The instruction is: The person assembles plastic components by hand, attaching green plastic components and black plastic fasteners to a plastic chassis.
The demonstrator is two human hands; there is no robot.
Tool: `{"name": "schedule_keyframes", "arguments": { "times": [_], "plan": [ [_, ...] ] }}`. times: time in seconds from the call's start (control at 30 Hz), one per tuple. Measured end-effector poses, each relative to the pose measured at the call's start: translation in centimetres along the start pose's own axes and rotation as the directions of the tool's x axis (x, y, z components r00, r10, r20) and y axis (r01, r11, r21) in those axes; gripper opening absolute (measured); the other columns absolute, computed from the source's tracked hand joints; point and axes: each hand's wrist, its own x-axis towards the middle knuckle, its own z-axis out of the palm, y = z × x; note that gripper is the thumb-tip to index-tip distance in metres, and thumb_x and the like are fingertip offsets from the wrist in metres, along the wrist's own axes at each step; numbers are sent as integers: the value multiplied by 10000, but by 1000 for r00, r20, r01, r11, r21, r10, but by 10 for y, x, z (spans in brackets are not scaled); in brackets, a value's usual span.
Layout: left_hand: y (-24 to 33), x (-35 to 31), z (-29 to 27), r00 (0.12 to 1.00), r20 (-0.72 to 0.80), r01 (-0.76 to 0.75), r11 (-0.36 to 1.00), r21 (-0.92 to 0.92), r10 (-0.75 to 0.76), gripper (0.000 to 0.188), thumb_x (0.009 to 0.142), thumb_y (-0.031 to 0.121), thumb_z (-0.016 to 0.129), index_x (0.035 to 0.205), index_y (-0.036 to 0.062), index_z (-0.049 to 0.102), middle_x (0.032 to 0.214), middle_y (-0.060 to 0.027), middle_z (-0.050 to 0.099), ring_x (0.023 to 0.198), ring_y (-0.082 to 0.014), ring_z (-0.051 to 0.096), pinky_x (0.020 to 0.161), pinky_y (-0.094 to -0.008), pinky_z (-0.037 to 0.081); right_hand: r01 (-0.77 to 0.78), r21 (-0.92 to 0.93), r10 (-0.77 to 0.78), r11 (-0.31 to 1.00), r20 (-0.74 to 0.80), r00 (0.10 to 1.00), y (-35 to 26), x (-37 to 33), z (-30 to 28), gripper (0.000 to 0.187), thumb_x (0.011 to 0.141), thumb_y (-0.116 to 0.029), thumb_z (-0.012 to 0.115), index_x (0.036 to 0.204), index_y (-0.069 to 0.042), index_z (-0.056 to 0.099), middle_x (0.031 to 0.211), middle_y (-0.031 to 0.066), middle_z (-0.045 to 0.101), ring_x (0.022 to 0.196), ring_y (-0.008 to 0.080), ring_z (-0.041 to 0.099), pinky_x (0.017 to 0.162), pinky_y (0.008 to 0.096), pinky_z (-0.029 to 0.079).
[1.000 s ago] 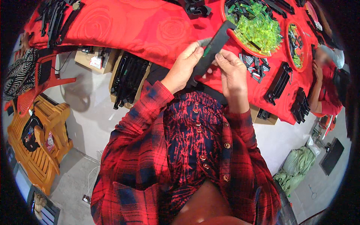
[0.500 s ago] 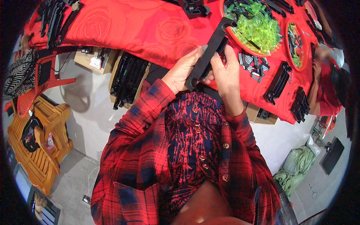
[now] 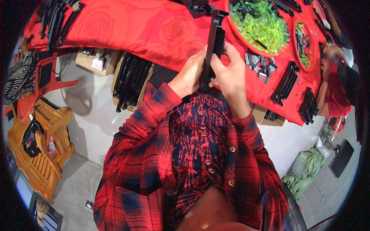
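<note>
A long black plastic housing is held nearly upright over the near edge of the red-covered table. My left hand is closed around its left side, the fingers hidden behind it. My right hand grips its lower right side, with the thumb laid against the inner face. Close by on the right, small black and silver rectangular pieces lie scattered on the cloth. Beyond them stands a red round tray heaped with translucent yellow-green plastic pieces.
A smaller red tray of mixed parts sits farther right. Black housings lie along the right edge, and more black strips at far left. Below the table, a carton holds black parts. Another person is at the right.
The black housing has been turned from a rightward slant to nearly upright, showing its inner channel. My right thumb and fingers have shifted along it.
</note>
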Motion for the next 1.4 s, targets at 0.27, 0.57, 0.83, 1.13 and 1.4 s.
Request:
{"name": "schedule_keyframes", "arguments": {
  "times": [0.27,0.57,0.83,1.13,1.4],
  "plan": [
    [-7,6,6,990,-137,37,999,-11,-38,301,1052,344,407,1084,124,610,853,-22,636,681,-140,628,545,-293,508,313,-163,-339,935,-162,927,25,5,16,303,825,-140,684,1085,10,643,961,199,659,872,340,683,758,439,538],
    [-14,7,10,992,-128,-18,999,-33,14,300,1058,311,401,1052,104,618,911,-23,659,765,-136,632,678,-302,525,316,-345,-387,884,-160,908,23,7,18,236,865,-170,644,991,27,615,893,238,655,849,412,649,768,502,476],
    [-30,16,1,904,-122,-380,900,215,411,354,1084,340,387,1013,67,602,863,-17,635,732,-123,605,646,-275,510,242,-250,-273,937,-101,957,38,12,13,212,893,-179,632,940,16,564,893,247,632,816,450,626,720,524,471],
    [-3,-4,12,996,25,-81,997,17,81,275,1059,275,436,1042,59,604,853,-50,644,612,-132,593,441,-265,453,82,136,-102,987,149,984,2,-6,-7,291,916,-112,594,1181,4,569,862,76,632,641,119,603,434,258,483],
    [-2,1,9,995,87,53,998,-46,-49,269,1041,227,430,1003,30,609,771,-63,641,544,-158,597,454,-275,494,59,127,-69,990,73,995,6,-4,-6,363,891,-81,585,1238,19,548,811,38,610,566,95,549,429,257,472]
  ]
}}
